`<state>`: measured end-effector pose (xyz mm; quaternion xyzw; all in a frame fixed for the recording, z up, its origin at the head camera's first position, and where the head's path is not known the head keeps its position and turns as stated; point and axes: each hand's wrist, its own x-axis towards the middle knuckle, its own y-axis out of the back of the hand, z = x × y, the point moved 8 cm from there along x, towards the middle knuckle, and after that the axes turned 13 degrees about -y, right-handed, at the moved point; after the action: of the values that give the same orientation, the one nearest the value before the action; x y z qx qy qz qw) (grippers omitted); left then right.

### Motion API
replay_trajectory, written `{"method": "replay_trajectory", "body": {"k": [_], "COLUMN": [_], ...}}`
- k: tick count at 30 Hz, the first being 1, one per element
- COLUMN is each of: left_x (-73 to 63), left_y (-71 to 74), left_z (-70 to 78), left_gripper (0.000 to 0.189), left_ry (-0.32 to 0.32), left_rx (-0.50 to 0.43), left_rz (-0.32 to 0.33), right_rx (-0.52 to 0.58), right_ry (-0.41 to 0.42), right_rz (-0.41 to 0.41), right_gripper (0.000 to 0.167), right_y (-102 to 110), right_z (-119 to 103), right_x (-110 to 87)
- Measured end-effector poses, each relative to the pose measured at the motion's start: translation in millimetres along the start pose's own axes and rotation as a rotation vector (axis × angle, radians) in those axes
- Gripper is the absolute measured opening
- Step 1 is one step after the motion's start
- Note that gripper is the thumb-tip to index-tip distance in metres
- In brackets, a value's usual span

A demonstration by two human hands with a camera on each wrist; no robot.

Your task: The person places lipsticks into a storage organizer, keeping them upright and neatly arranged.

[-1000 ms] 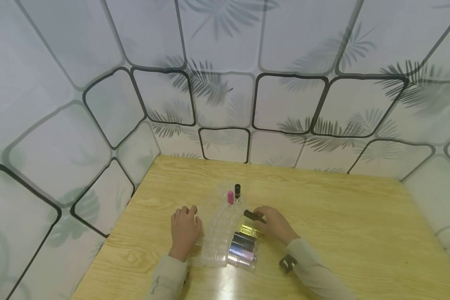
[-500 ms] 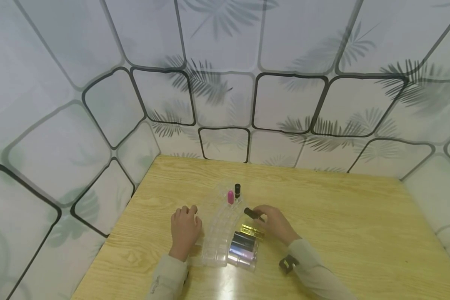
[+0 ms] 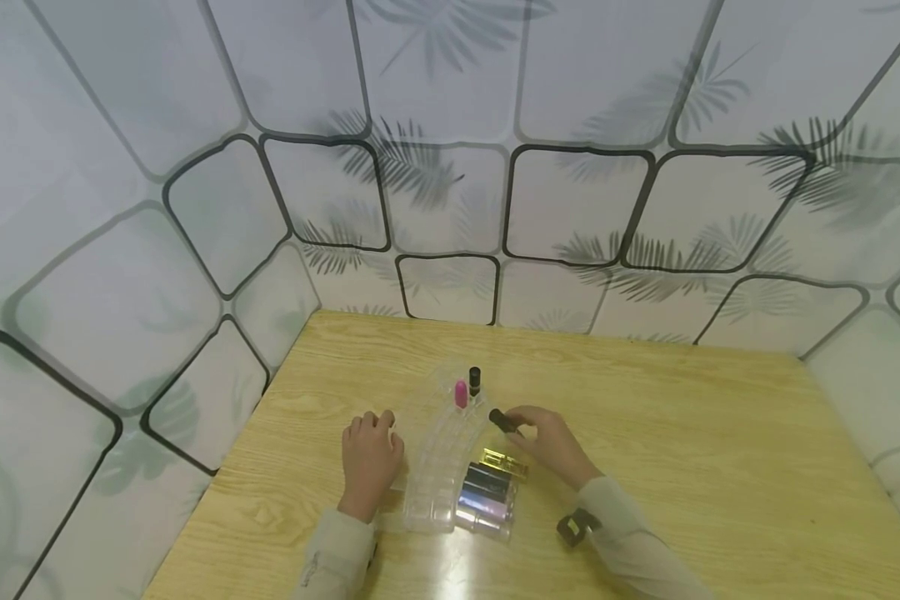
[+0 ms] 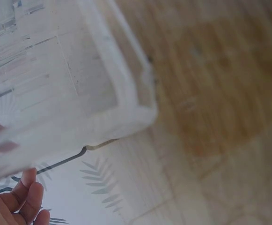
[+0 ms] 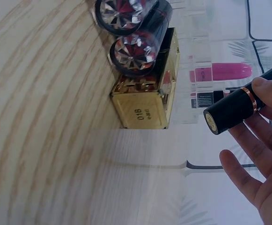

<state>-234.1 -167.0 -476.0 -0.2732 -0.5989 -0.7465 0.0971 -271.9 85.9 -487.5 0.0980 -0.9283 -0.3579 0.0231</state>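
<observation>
My right hand (image 3: 551,442) pinches a black lipstick tube (image 5: 234,108) with a rose-gold band, tilted, just right of a clear stepped lipstick organizer (image 3: 438,467). Its other fingers are spread away from the tube in the right wrist view. A pink lipstick (image 3: 461,394) and a black-capped lipstick (image 3: 475,381) stand in the organizer's far end. On the left side, my left hand (image 3: 371,462) rests at the organizer's outer edge with loosely bent fingers. In the left wrist view its thumb (image 4: 0,136) shows through the clear plastic (image 4: 89,79).
A gold lipstick case (image 3: 504,462) marked 01B lies right of the organizer. Nearer me, dark tubes (image 3: 487,479) with faceted ends and purplish and clear tubes (image 3: 483,504) lie in a row. The wooden table (image 3: 682,450) meets a leaf-patterned curtain (image 3: 450,287) behind.
My right hand has lifted slightly away from the gold case, and the black tube in it has turned a little steeper. The left hand and the organizer stay put.
</observation>
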Motion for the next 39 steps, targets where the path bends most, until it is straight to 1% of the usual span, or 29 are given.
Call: {"method": "replay_trajectory", "body": {"k": [8,11,16,23,28,32,39], "left_x": [-0.4,-0.5,-1.0,-1.3,-1.3,-1.3,-1.0], "left_y": [-1.7,-2.9,-4.7,-5.9,-5.6,-4.8,-3.4], "left_z": [-1.4,-2.3,-3.5,-4.4,-4.1,-3.7,-3.3], "left_gripper": [0.013,0.013,0.013,0.013,0.013,0.013,0.013], "left_ry": [0.013,0.018,0.020,0.024,0.024,0.020,0.016], "left_rx": [-0.014,-0.018,-0.013,-0.016,-0.020,-0.016,-0.013], "left_rz": [-0.012,-0.018,-0.023,-0.022,-0.024,-0.018,-0.008], "right_rx": [0.044,0.034,0.041,0.063,0.064,0.053,0.069], "right_ry": [0.003,0.027,0.067,0.063,0.076,0.098,0.133], "right_rz": [0.020,0.043,0.058,0.054,0.048,0.056,0.055], "right_gripper": [0.029,0.029,0.030,0.029,0.029,0.029,0.028], "right_y": [3.3,4.1,4.2,2.0,-1.6,-4.4,-9.9], "right_z": [-7.5,-11.8,-21.4,-31.8,-40.4,-46.1,-51.9], "right_x": [2.2,3.6,5.8,10.4,13.4,15.4,20.3]}}
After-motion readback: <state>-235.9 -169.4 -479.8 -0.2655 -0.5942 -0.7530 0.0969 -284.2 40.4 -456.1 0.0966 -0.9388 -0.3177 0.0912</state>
